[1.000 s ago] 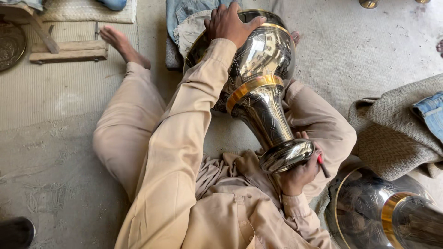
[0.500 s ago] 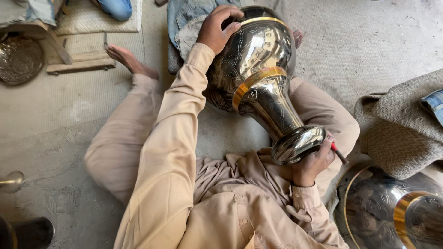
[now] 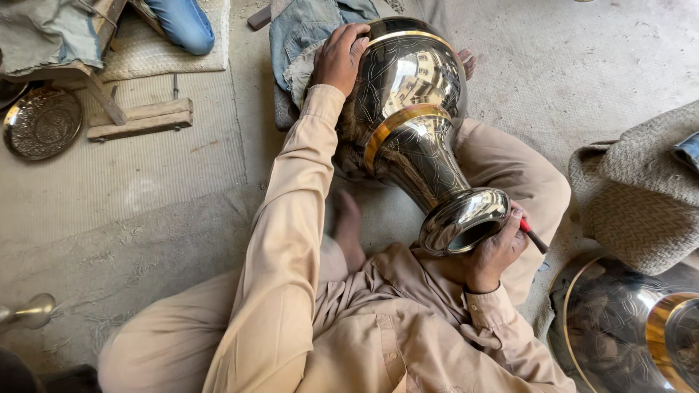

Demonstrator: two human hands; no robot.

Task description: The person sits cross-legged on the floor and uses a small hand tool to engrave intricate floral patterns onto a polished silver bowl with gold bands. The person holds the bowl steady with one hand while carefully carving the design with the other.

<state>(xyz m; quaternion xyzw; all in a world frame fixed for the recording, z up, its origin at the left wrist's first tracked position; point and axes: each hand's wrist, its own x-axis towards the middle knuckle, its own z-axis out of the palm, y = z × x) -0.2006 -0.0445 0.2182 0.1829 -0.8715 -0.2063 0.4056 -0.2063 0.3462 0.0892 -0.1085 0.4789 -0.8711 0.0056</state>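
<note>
The person sits on the floor with a large metal vase lying tilted across the lap, its wide body away from the chest and its flared mouth toward it. The left hand lies spread over the top of the vase's body, fingers curled on the rim there, gripping it much as it did half a second ago. The right hand is cupped under the mouth and clenched around a red-handled tool, whose tip sticks out past the fingers; it sits at the same spot as before.

Since the earlier frames the left leg has straightened out: the bare foot that lay near the wooden block is gone from there, and a foot now shows under the vase's neck. The round engraved plate remains at the far left. A second vase lies at the lower right, beside a woven mat.
</note>
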